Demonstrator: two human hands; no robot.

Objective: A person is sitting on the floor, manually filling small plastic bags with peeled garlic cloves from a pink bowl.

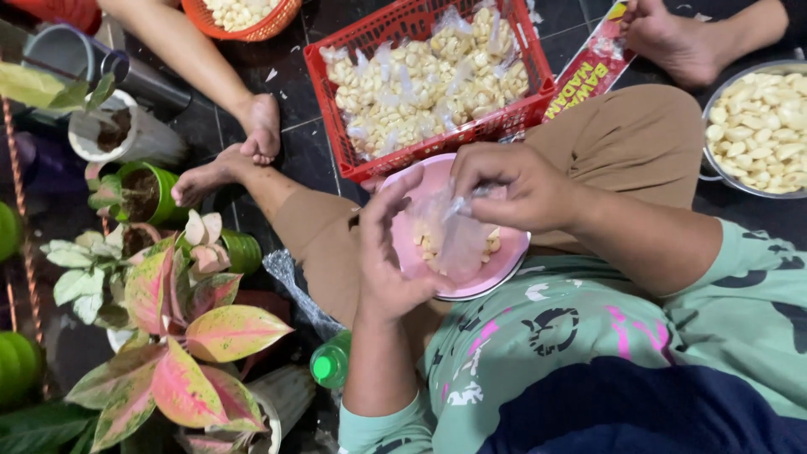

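My left hand and my right hand together hold a small clear plastic bag with a few peeled garlic cloves inside. The bag hangs over a pink bowl resting on my lap. My left hand cups the bag's side from the left. My right hand pinches its top edge from above. Just beyond the bowl stands a red plastic crate filled with small bagged packs of garlic.
A metal pan of peeled cloves sits at the right. An orange basket is at the top. Another person's bare feet rest on the dark tile floor. Potted plants crowd the left, and a green bottle lies by my knee.
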